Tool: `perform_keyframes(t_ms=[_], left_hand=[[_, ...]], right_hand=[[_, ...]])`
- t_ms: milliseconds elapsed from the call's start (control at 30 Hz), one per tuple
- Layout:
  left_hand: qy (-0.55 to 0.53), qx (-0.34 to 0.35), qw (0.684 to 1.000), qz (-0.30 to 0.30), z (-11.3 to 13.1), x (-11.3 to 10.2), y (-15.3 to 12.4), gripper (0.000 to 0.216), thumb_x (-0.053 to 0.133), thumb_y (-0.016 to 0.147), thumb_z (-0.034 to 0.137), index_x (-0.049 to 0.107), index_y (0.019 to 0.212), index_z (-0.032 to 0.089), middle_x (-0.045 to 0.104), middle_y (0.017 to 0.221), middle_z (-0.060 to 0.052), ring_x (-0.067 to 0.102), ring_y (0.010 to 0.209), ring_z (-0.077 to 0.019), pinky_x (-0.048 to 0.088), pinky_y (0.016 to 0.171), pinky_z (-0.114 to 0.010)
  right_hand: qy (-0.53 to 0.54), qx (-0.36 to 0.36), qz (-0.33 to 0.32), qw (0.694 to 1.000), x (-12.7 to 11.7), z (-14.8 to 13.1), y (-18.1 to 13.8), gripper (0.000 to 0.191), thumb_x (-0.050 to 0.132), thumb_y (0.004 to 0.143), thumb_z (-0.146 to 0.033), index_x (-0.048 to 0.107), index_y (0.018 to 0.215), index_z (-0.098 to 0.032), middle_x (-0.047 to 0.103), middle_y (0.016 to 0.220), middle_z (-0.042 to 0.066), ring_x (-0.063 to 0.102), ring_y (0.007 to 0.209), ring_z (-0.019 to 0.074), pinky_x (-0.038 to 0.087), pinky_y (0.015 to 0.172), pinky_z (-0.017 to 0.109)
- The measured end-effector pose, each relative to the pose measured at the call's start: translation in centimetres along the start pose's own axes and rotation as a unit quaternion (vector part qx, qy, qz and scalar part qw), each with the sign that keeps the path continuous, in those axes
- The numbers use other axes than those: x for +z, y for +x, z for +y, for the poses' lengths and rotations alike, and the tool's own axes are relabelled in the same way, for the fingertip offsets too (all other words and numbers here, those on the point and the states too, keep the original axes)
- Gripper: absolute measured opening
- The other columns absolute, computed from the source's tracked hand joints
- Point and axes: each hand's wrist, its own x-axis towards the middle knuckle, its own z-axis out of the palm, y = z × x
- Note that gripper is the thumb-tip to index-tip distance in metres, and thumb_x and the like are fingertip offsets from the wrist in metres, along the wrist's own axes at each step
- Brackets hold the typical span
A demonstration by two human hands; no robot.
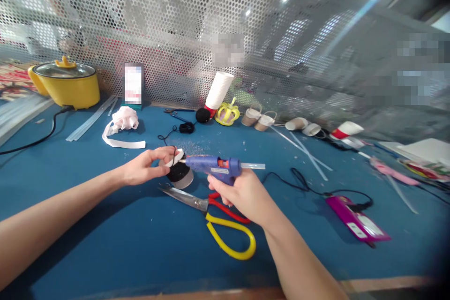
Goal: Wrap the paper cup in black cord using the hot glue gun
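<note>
My right hand [246, 194] grips a blue hot glue gun [211, 167], a clear glue stick [256, 166] jutting from its back. The gun's nozzle points left, at the rim of a small cup [183, 180] partly covered in black cord. Closed around the cup's upper left edge is my left hand [149, 166], its fingers at a white rim and a strand of black cord. Whether the nozzle touches the cup I cannot tell. Just below lie large scissors [230, 236] with one red and one yellow handle, blades toward the cup.
A yellow electric pot [70, 86] and phone [133, 84] stand at the back left, near a crumpled white ribbon [124, 119]. Stacked paper cups [218, 91], a yellow pumpkin-shaped piece [227, 113] and small baskets [251, 116] line the mesh partition. A purple power strip [356, 220] lies right.
</note>
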Motion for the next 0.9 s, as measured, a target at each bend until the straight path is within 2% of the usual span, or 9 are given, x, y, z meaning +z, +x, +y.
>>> perform_keyframes(t_ms=[400, 733, 900], left_hand=[[-0.016, 0.005, 1.000, 0.002, 0.0, 0.0, 0.0, 0.019, 0.053, 0.077, 0.031, 0.047, 0.066, 0.016, 0.053, 0.120, -0.011, 0.035, 0.125, -0.0257, 0.024, 0.104, -0.036], [-0.008, 0.007, 1.000, -0.006, 0.2, 0.1, 0.0, 0.024, 0.051, 0.077, 0.035, 0.046, 0.065, 0.015, 0.053, 0.118, -0.011, 0.036, 0.123, -0.0260, 0.023, 0.105, -0.037], [-0.013, 0.005, 1.000, -0.002, 0.2, 0.1, 0.0, 0.024, 0.051, 0.077, 0.035, 0.045, 0.065, 0.015, 0.051, 0.120, -0.012, 0.036, 0.123, -0.0262, 0.024, 0.104, -0.037]], right_hand=[[0.012, 0.007, 0.021, 1.000, -0.2, 0.8, 1.2, 0.023, 0.052, 0.074, -0.032, 0.054, 0.057, -0.016, 0.050, 0.037, -0.003, 0.043, 0.032, 0.0081, 0.039, 0.040, 0.021], [0.023, 0.011, 0.007, 1.000, -0.4, 0.5, 0.9, 0.022, 0.053, 0.074, -0.032, 0.054, 0.058, -0.016, 0.046, 0.035, -0.005, 0.043, 0.033, 0.0082, 0.040, 0.040, 0.021], [0.008, 0.012, 0.023, 1.000, -0.3, 0.6, 1.0, 0.022, 0.052, 0.074, -0.032, 0.055, 0.058, -0.016, 0.047, 0.035, -0.005, 0.043, 0.032, 0.0080, 0.039, 0.039, 0.020]])
